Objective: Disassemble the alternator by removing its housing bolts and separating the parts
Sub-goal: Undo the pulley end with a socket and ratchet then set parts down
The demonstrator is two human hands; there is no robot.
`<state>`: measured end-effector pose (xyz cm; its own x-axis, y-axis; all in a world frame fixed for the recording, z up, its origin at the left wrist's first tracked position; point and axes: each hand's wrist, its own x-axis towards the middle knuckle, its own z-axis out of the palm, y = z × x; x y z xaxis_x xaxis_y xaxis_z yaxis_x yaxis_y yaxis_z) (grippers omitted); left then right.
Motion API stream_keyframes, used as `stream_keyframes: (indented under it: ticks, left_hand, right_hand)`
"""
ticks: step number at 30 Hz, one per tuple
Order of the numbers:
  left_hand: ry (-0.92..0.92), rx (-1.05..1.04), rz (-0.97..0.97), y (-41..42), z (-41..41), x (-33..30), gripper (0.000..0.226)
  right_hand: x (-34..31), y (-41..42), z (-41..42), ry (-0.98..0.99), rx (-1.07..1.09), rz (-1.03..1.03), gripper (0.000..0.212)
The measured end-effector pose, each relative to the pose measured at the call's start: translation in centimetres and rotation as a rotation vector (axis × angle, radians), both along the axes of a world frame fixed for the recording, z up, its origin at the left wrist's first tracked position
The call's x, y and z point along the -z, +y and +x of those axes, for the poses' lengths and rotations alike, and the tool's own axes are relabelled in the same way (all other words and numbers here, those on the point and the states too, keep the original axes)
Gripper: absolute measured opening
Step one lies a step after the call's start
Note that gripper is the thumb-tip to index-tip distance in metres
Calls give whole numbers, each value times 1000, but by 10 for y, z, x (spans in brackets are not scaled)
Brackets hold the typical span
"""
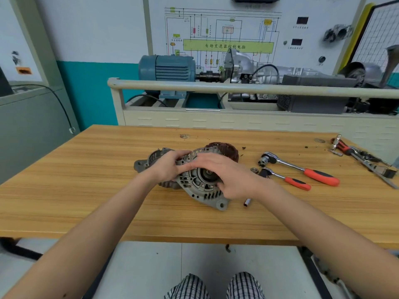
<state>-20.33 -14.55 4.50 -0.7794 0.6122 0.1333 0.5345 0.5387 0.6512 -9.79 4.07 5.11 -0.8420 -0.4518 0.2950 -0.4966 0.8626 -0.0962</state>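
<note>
A grey cast alternator housing (199, 188) stands tilted on the wooden table (108, 190), its open face and central bearing turned toward me. My left hand (167, 167) grips its upper left rim. My right hand (228, 175) curls over its right side, fingers on the top edge. Behind it lies a second grey housing half (149, 160), partly hidden by my left hand. A copper-wound stator (226, 148) sits just behind my right hand.
Two ratchet wrenches with orange handles (302, 169) (287, 180) lie to the right, with a nut (254, 170) and a small socket (247, 202) close by. More tools (362, 158) lie at the far right edge. A washer (184, 136) rests near the back edge.
</note>
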Motion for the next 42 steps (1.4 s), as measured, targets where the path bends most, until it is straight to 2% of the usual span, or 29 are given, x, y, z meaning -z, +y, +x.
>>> stream_keyframes:
  ticks: [3,5,6,9,14,16,18,21,23,25,28,30,34,36,38,39,40,42]
  left_hand:
    - [-94,-11,72,0,2,-1,62]
    - [-110,-18,79,0,3,-2,63]
    - [-102,-24,72,0,3,-2,64]
    - [-111,-40,62,-1,3,0,66]
    - [-130,-25,59,0,1,-2,73]
    - [-117,-34,7,1,-3,-2,77]
    - [-183,-37,9,2,-6,-3,71]
    - [-284,-19,75,7,-8,-3,65]
    - [-252,-81,75,11,-10,1,62]
    - [-229,-159,91,16,-11,4,45]
    - [-229,-205,97,23,-8,3,52]
    - [-234,-227,95,26,-7,1,51]
    - [-236,-256,102,29,-7,0,52]
    - [-239,-290,118,31,-5,-1,57]
    - [-258,-321,146,32,-4,0,66]
    - [-263,-328,150,33,-4,-1,65]
    - [-265,-332,144,33,-3,-1,63]
    - [-264,-347,130,34,-3,-3,64]
  right_hand:
    - [12,-10,4,110,313,-30,98]
    - [18,-19,4,193,511,-74,94]
    - [20,-21,3,210,531,-102,89]
    - [21,-16,5,200,407,-138,80]
    - [-6,8,-2,57,75,57,73]
    - [-9,13,-3,31,21,51,75]
    - [-4,17,0,-20,68,-98,86]
    - [-2,17,7,-158,314,-501,117]
    - [2,13,9,-163,466,-590,118]
    - [10,5,11,-69,542,-533,112]
    - [23,-11,12,129,650,-398,95]
    - [29,-10,10,195,645,-362,85]
    - [13,16,10,92,268,-273,72]
    - [7,25,10,-26,166,-293,80]
    - [7,21,10,-159,278,-355,99]
    - [10,14,10,-164,393,-373,105]
    - [14,7,8,-108,510,-383,103]
    - [17,-4,6,63,661,-376,82]
